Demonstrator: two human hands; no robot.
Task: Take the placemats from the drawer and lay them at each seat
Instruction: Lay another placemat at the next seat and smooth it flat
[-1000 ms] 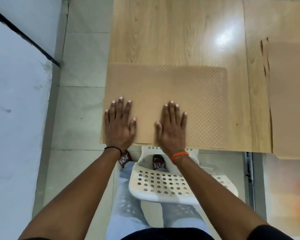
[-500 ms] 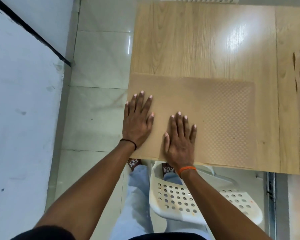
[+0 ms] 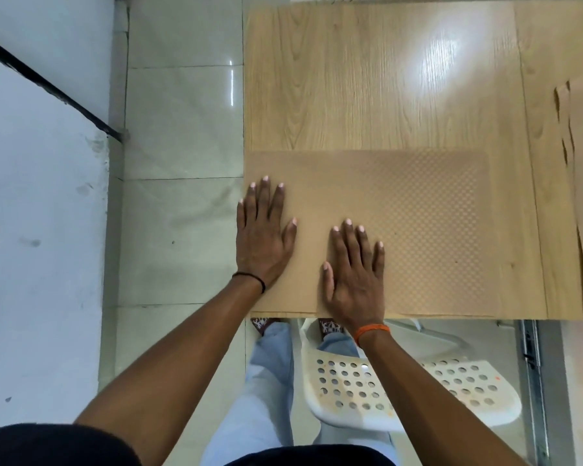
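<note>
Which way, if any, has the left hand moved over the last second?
Yes. The left hand has slid forward over the placemat, away from the near edge of the table; its wrist was at that edge, now well inside it.

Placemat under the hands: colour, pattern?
Tan placemat with a fine checkered dot texture, clearest on its right half in the head view.

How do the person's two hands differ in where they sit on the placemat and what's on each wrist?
The left hand lies at the placemat's left edge, its little finger at the table's side; the right hand lies nearer the middle and closer to the near edge. The left wrist has a thin black band, the right an orange band. Both hands rest flat, fingers straight.
</note>
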